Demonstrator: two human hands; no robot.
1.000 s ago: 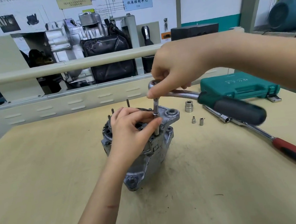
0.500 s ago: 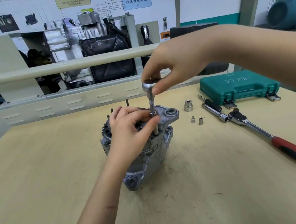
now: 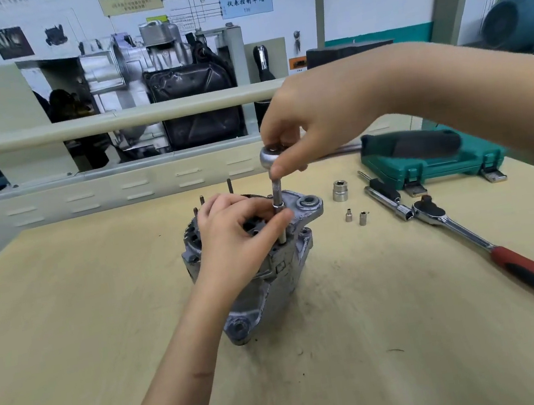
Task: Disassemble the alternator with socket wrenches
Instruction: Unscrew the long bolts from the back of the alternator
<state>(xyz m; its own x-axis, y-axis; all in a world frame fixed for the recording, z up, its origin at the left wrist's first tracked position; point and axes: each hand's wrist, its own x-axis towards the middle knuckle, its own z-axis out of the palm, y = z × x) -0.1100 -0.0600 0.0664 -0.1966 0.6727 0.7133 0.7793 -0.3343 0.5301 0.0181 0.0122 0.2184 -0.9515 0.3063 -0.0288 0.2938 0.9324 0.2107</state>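
Steel ratchet head (image 3: 272, 157) sits on top of a vertical extension bar (image 3: 277, 200), pinched at the head by the right hand (image 3: 322, 117), fingers curled round it. Handle of this socket wrench (image 3: 423, 144) runs off behind the right wrist, dark and blurred in front of the green tool case (image 3: 432, 156). Left hand (image 3: 239, 234) rests on the alternator (image 3: 261, 265), thumb and fingers pinching the lower bar to guide it onto a fastener by the mounting ear (image 3: 309, 203). Alternator stands upright mid-table on the wooden bench (image 3: 85, 316).

Judgement: step is spinning out a housing through-bolt. To do it well, keep the bar plumb over the bolt so the socket stays fully seated; a tilt could round the head. Left hand should brace the housing as well as the bar, as the body stands on a narrow end and could tip. Turn at the head only while the bolt is loose.

Nearby, untouched: large socket (image 3: 340, 190), two small sockets (image 3: 356, 216), and a red-handled ratchet (image 3: 494, 248) lying to the right. Studs (image 3: 230, 185) stick up at the alternator's far edge.
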